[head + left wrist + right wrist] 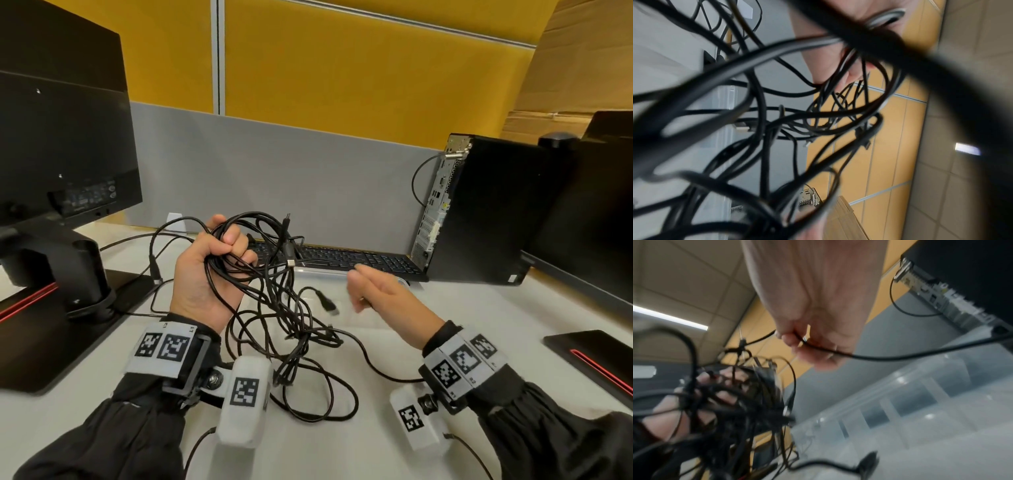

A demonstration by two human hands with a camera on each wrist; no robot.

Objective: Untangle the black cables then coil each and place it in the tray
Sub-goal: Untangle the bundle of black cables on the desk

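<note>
A tangle of black cables (291,308) hangs from my left hand (205,274), which grips a bunch of the loops in a fist above the white desk. The lower loops (325,394) lie on the desk between my wrists. In the left wrist view the cables (764,113) fill the frame, blurred. My right hand (358,291) is to the right of the tangle, and its fingertips (807,350) pinch one thin black cable (890,357). A USB plug (329,305) dangles just left of that hand. The clear plastic tray (920,394) sits on the desk beyond the hands.
A monitor (61,137) on a black base (51,342) stands at the left. A keyboard (342,257) lies at the back against the grey partition, with a desktop computer (479,205) beside it. A second monitor (599,222) and its base (589,353) are at the right.
</note>
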